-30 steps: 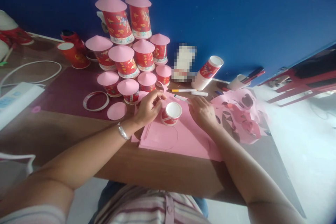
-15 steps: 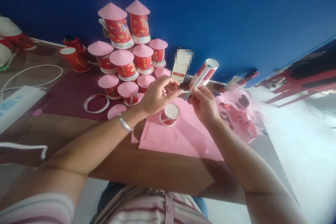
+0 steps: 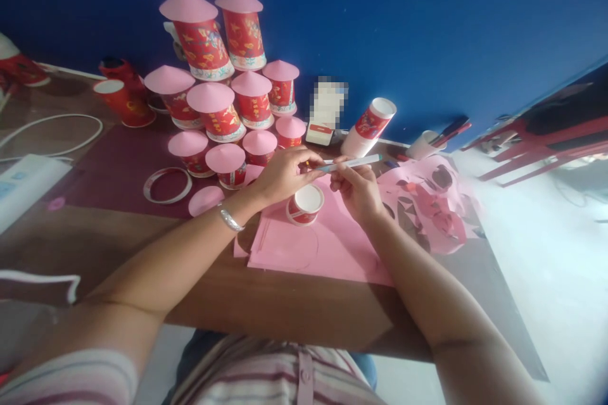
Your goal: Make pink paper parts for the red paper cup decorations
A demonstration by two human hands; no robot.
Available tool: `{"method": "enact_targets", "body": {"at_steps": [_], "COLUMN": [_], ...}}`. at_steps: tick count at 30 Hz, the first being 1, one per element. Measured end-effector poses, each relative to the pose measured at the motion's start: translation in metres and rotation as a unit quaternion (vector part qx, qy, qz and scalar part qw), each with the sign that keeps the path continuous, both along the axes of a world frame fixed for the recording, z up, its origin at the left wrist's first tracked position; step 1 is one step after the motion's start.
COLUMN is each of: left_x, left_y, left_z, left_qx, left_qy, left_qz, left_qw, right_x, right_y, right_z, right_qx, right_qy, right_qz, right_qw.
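Observation:
My right hand (image 3: 357,186) is closed in a pinch on a white felt-tip pen (image 3: 363,161) with a teal end, held almost level. The pen's left end reaches the fingertips of my left hand (image 3: 291,171). Those fingers are also closed, around a slim pen-like stick (image 3: 308,165) showing a bit of yellow; most of it is hidden. Just below the hands, a short red-and-white paper cup piece (image 3: 305,205) stands with its pale round face up on stacked pink paper sheets (image 3: 285,250).
Several red paper-cup towers with pink cone roofs (image 3: 209,98) stand at back left. A phone (image 3: 327,111) leans by the blue wall, beside a tall red-and-white cup (image 3: 370,126). Pink scraps (image 3: 441,221) lie right. A cup rim ring (image 3: 168,185) and white power strip (image 3: 33,186) lie left.
My right hand has turned the felt-tip pen from steeply slanted to nearly level and brought it left against my left hand's fingertips. The view has shifted slightly.

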State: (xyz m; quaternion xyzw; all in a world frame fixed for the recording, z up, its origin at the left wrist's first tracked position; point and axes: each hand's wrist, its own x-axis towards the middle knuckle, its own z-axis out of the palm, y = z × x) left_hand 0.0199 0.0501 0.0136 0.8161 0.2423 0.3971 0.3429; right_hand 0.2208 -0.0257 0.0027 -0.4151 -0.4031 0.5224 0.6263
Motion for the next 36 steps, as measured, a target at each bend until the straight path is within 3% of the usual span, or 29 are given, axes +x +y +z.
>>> {"method": "enact_targets", "body": {"at_steps": [3,8,16,18,25,36], "left_x": [-0.001,-0.006,-0.002,0.0,-0.001,-0.004], "left_y": [0.006,0.019,0.016,0.015,0.018,0.02], "left_z": [-0.002,-0.001,-0.013,-0.017,-0.026,-0.036], "left_qx": [-0.006,-0.088,-0.181,-0.164,0.002,0.07], "left_qy": [0.024,0.039,0.008,0.015,0.069,0.099], "left_qz": [-0.009,-0.032,-0.05,-0.047,-0.023,-0.011], "left_qw": [1.0,0.995,0.982,0.985,0.997,0.993], "right_x": [0.0,-0.005,-0.003,-0.003,-0.007,-0.008], "right_y": [0.002,0.002,0.003,0.003,0.0,-0.002], "right_z": [-0.008,-0.013,-0.02,-0.021,-0.022,-0.027], "right_qx": [-0.009,-0.005,-0.018,-0.019,-0.031,-0.042], "right_qy": [0.009,0.021,0.024,0.023,-0.011,-0.028], "right_qz": [0.008,0.043,0.016,0.01,-0.019,-0.045], "right_qw": [1.0,0.999,0.999,1.0,0.999,0.998]}}
